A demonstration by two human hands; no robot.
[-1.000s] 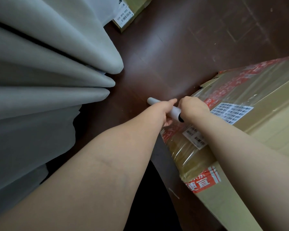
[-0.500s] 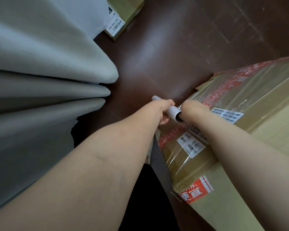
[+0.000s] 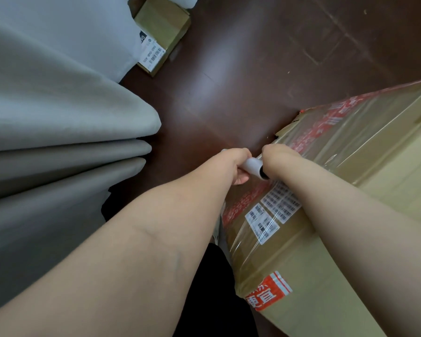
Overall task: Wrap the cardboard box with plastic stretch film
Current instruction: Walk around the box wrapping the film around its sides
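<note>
Grey curtain (image 3: 58, 147) folds hang at left over a dark, glossy brown floor (image 3: 265, 69).

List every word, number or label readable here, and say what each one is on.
"060 068 A05": white label on the small cardboard box by the grey curtain.
"宜", after a half-cut character, likely "便": red-and-white tape on the large film-wrapped cardboard box.
White characters on the red tape strip along its top edge: blurred.
Barcode stickers: too small to read.
White plastic tube: no print visible.
</note>
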